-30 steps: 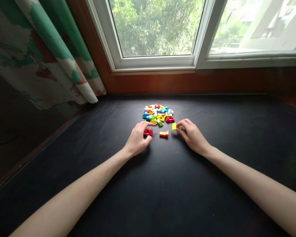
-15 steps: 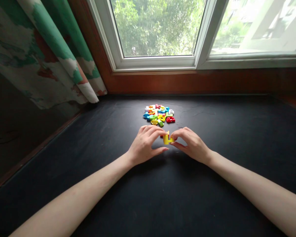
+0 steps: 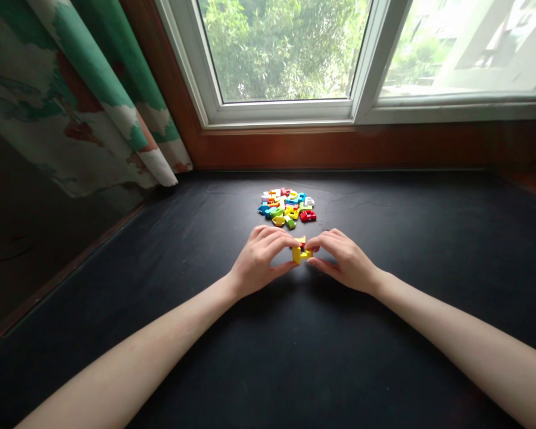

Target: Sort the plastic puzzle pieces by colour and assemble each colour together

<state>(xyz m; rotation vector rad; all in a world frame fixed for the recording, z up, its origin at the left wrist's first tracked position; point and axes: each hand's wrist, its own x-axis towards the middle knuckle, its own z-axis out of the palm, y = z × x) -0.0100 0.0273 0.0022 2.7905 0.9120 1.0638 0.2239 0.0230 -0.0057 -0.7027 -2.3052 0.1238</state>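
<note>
Between my two hands is a small yellow piece, with a bit of red and orange showing just behind it. My left hand pinches its left side between thumb and fingers. On the right side, my right hand grips the same piece with thumb and forefinger. Just beyond my hands lies a pile of small coloured plastic pieces in yellow, blue, green, red, orange and white. A red piece sits at the pile's right edge.
The pile and my hands are over a black tabletop. A window with a white frame stands behind it above a brown wooden sill. A green and white patterned curtain hangs at the left, down to the table's edge.
The yellow piece has turned and shifted slightly left. My left thumb has come up against it, closing the gap seen before.
</note>
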